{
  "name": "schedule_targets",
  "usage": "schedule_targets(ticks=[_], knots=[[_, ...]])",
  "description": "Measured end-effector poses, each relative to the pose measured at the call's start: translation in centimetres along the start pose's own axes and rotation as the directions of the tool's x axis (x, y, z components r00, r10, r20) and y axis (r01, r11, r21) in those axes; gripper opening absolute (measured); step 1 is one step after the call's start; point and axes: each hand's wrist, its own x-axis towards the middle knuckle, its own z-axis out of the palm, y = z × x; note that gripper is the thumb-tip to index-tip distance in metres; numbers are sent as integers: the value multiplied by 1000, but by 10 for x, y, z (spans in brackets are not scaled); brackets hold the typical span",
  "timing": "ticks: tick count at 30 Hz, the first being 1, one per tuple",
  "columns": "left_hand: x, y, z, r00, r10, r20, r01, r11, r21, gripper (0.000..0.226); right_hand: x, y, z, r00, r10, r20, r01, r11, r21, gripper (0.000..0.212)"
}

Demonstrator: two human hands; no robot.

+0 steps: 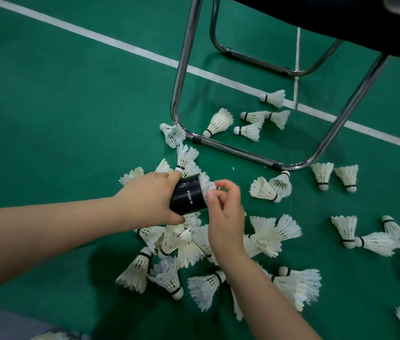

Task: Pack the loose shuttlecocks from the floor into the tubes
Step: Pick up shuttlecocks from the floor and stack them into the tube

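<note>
A black tube printed "PUSH IN" is held above the green floor, gripped by my left hand around its side. White feathers of a shuttlecock stick out of the tube's open end. My right hand pinches those feathers at the mouth with curled fingers. Several loose white shuttlecocks lie in a pile under my hands, and more are scattered to the right.
A chrome-legged chair with a dark seat stands just beyond the pile, with a few shuttlecocks under it. White court lines cross the green floor. A grey edge shows at bottom left.
</note>
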Motion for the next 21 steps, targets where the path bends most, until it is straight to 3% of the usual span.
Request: schedule_targets(ticks=[3,5,8,15,17,21], knots=[[0,0,0,1000,-8,0,8,999,32,60,-1,-2,-4,971,140,194,-147,989,25,9],[-2,0,1,1000,5,13,-6,998,68,59,-1,-3,-8,913,189,361,-212,977,23,10],[-4,1,2,997,56,46,-62,987,148,60,0,-1,-15,805,246,540,-270,962,-35,22],[-9,16,9,974,188,126,-213,951,226,61,11,3,-24,512,380,770,-309,918,-248,34],[-9,18,11,973,194,126,-217,952,214,58,10,8,-20,546,351,761,-334,924,-187,33],[-5,19,8,988,131,76,-140,981,131,60,11,17,-15,858,294,422,-377,918,126,24]])
